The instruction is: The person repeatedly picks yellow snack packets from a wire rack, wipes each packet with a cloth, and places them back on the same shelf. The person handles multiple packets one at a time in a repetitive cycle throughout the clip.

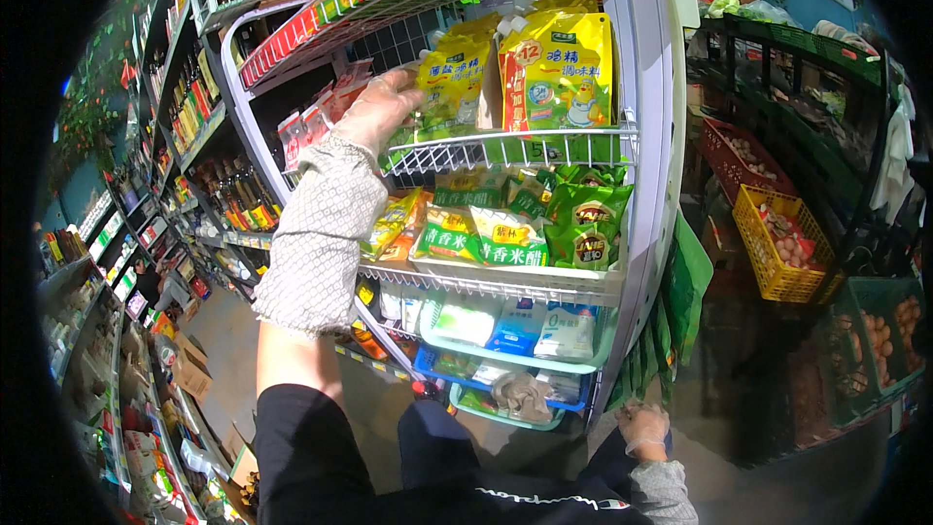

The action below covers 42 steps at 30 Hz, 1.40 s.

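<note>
A wire display rack (510, 146) stands before me. My left hand (383, 106), in a clear glove and patterned sleeve cover, reaches to its upper basket, fingers at the left edge of a yellow seasoning bag (455, 87); whether they grip it cannot be told. Right of that bag stands a larger yellow seasoning bag with a chicken picture (557, 80). Red and white packets (295, 138) lie left of my wrist. My right hand (643, 429), also gloved, is low at the right by my knee, its fingers curled; its palm is hidden.
Below sit vinegar pouches (510, 237), green bags (589, 222) and a pale green basket of white and blue packets (609, 354). Green bags (681, 292) hang on the rack's right side. Farther right is a yellow crate (773, 273); shelves and a distant person (149, 284) are left.
</note>
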Motion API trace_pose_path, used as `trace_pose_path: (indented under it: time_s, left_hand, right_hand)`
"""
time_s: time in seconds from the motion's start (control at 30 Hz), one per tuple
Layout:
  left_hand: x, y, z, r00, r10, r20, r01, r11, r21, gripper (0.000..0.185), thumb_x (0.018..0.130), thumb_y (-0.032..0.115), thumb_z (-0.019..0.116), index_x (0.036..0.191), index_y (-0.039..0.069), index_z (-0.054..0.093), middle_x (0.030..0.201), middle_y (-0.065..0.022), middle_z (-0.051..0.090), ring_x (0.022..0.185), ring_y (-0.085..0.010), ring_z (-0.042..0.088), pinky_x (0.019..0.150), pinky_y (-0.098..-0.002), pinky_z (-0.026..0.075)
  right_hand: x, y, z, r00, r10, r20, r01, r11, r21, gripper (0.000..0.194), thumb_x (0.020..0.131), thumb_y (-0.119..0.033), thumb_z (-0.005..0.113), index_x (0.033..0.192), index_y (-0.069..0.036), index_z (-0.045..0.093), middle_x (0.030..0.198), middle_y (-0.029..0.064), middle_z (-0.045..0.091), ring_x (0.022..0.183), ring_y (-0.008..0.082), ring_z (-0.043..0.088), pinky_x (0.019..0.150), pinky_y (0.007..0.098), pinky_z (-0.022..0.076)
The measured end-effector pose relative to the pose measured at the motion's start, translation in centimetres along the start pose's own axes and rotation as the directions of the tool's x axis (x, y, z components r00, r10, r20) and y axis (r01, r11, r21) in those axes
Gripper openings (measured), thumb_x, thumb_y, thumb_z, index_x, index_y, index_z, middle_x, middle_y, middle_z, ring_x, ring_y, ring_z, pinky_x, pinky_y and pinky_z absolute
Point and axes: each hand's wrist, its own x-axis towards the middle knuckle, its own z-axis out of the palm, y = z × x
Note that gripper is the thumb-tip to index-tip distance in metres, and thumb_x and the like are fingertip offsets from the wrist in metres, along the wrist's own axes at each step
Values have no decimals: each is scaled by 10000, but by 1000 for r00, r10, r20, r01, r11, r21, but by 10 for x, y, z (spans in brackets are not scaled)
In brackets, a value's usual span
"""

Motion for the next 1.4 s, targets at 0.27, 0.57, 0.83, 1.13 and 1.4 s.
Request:
trace_pose_path:
  time_s: [0.27, 0.57, 0.83, 1.13, 1.4]
  left_hand:
    - [67, -2, 6, 994, -63, -87, 85, 956, 282, 693, 870, 330, 864, 1426, 31, 578, 1299, -179, 730, 1164, -255, 705, 946, -366, 553]
    - [76, 2, 21, 997, -61, -57, 79, 905, 419, 682, 905, 341, 844, 1453, 64, 546, 1225, -169, 750, 977, -246, 750, 788, -348, 592]
    - [74, -1, 20, 996, -90, -4, 88, 965, 246, 612, 924, 214, 834, 1420, 86, 499, 871, -82, 738, 639, -121, 677, 513, -283, 512]
    - [77, -15, 15, 995, -68, -79, 85, 968, 236, 615, 876, 219, 893, 1283, 56, 461, 834, -63, 704, 654, -117, 661, 517, -281, 523]
    - [69, -17, 13, 989, -121, -83, 141, 942, 303, 637, 873, 314, 884, 1288, 2, 517, 867, -100, 735, 595, -114, 663, 507, -276, 541]
  right_hand:
    - [5, -4, -15, 998, 51, 39, -54, 996, 67, 324, 920, -483, 694, 994, -218, 866, 1060, 39, 808, 1078, 285, 698, 972, 461, 490]
    - [7, 15, -4, 979, 112, 172, -129, 987, 90, 342, 975, -485, 645, 1072, -230, 852, 1200, 54, 778, 1220, 291, 650, 1090, 489, 426]
    - [8, 9, -1, 993, 79, 86, -86, 993, 77, 297, 936, -424, 670, 999, -202, 858, 1099, 61, 797, 1112, 302, 698, 993, 497, 479]
    - [8, 8, -1, 1000, 17, 16, -18, 998, 65, 304, 938, -432, 673, 963, -186, 850, 1026, 73, 796, 1051, 308, 703, 949, 478, 493]
    - [8, 11, -2, 990, 77, 119, -85, 994, 68, 332, 963, -469, 660, 1060, -213, 849, 1115, 61, 789, 1140, 298, 679, 1042, 479, 459]
